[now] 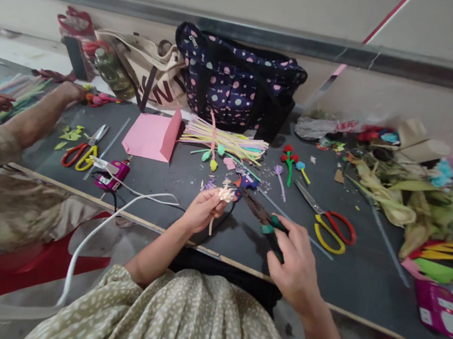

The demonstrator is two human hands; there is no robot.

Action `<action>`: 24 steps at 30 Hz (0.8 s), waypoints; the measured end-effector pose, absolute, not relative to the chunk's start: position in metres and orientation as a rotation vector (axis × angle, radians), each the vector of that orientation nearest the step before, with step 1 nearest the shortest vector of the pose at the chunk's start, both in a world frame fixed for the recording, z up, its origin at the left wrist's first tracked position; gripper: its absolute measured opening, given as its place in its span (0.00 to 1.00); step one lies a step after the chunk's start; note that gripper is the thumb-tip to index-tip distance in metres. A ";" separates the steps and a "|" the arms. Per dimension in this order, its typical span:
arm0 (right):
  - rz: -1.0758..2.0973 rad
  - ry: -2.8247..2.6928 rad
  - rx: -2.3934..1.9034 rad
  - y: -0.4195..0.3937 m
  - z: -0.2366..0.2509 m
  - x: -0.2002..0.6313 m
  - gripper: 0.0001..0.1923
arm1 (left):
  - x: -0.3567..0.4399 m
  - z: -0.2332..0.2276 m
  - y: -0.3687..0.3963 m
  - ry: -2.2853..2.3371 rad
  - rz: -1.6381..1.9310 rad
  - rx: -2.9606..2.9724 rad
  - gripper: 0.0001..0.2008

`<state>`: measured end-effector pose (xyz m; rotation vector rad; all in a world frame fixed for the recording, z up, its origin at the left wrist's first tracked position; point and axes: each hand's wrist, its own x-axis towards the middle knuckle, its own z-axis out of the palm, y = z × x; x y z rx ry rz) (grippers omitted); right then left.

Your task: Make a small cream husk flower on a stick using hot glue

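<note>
My left hand pinches a small cream-coloured flower that looks made of pipe cleaner, its stem hanging below the fingers. My right hand is wrapped round the green-and-black handles of a pair of pliers, whose dark jaws point towards the flower. Just behind the flower lies a dark blue tool, partly hidden, perhaps a glue gun. Small purple and cream clippings are scattered around it. A purple pipe-cleaner flower and red ones on green stems lie beyond the pliers.
Red-and-yellow scissors lie right, another pair left. A bundle of pastel pipe cleaners, pink paper and a dotted bag stand behind. A white cable crosses the table's front edge. A co-worker's arms reach in at left.
</note>
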<state>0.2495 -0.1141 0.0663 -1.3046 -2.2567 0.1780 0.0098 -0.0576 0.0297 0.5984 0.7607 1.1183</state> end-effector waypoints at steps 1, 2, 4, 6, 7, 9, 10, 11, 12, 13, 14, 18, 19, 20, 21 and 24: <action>0.216 -2.223 -1.320 -0.114 0.062 0.251 0.21 | 0.009 0.030 -0.057 0.759 1.124 0.577 0.24; 0.240 -2.211 -1.338 -0.114 0.057 0.253 0.22 | 0.008 0.029 -0.055 0.756 1.139 0.555 0.24; 0.258 -2.251 -1.377 -0.114 0.044 0.256 0.21 | 0.006 0.026 -0.050 0.750 1.205 0.514 0.24; 0.246 -2.326 -1.399 -0.114 0.030 0.259 0.19 | 0.003 0.020 -0.043 0.765 1.297 0.493 0.23; 0.228 -2.359 -1.412 -0.115 0.022 0.261 0.18 | 0.002 0.015 -0.040 0.789 1.330 0.491 0.21; 0.171 -2.416 -1.445 -0.116 0.008 0.264 0.17 | -0.002 0.005 -0.032 0.846 1.395 0.493 0.19; 0.143 -2.439 -1.465 -0.116 0.002 0.265 0.17 | -0.004 -0.001 -0.029 0.878 1.412 0.491 0.18; 0.125 -2.467 -1.477 -0.117 -0.003 0.267 0.17 | -0.006 -0.007 -0.027 0.911 1.422 0.490 0.18; 0.113 -2.493 -1.486 -0.118 -0.007 0.268 0.16 | -0.007 -0.012 -0.025 0.935 1.426 0.496 0.18; 0.107 -2.519 -1.487 -0.118 -0.009 0.270 0.15 | -0.009 -0.017 -0.024 0.953 1.439 0.500 0.18; 0.100 -2.542 -1.479 -0.117 -0.010 0.272 0.13 | -0.010 -0.021 -0.023 0.969 1.441 0.504 0.19; 0.044 -2.553 -1.386 -0.097 0.001 0.268 0.10 | -0.012 -0.032 -0.025 1.034 1.437 0.519 0.20; 0.023 -2.534 -1.357 -0.086 0.006 0.263 0.10 | -0.013 -0.034 -0.026 1.044 1.443 0.517 0.20; 0.006 -2.529 -1.315 -0.072 0.012 0.255 0.11 | -0.014 -0.036 -0.027 1.051 1.452 0.513 0.21; 0.000 -2.531 -1.268 -0.055 0.019 0.245 0.11 | -0.014 -0.038 -0.027 1.049 1.459 0.511 0.21; -0.022 -2.552 -1.065 0.011 0.035 0.201 0.12 | -0.015 -0.042 -0.027 1.022 1.468 0.515 0.22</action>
